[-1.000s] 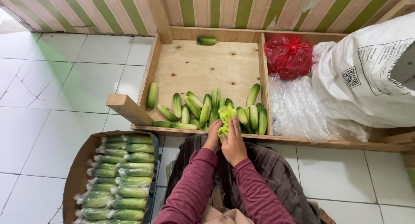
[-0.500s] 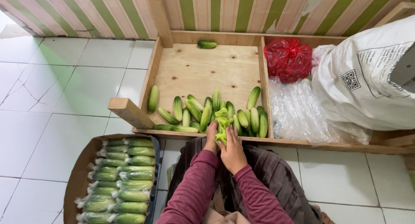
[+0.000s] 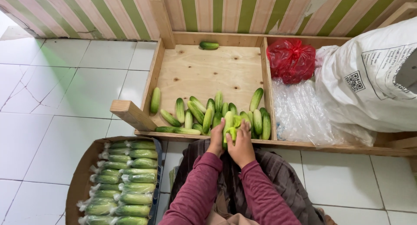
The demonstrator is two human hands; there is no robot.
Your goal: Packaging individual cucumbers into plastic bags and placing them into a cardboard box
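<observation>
Both hands meet on a plastic-wrapped cucumber pack at the front edge of the wooden crate. The left hand closes its fingers around the pack's lower left side, and the right hand cups it from the right with the thumb pressed onto the wrap, so the pack is pinched between the two. It stands nearly upright, its lower end at the front rail of the crate and its top leaning in among the loose cucumbers.

Those loose cucumbers lie in a ragged row along the front edge of the crate's left compartment, most of them pointing toward the back wall, a few lying flat against the rail. A single cucumber rests alone at the back edge of the same compartment, well apart from the row.

In the right compartment a red plastic bag sits in the back corner, with crumpled clear plastic in front of it and a large white sack leaning over the right end.

On the tiled floor near the crate's front left corner, a cardboard box holds wrapped cucumber packs stacked in rows.
</observation>
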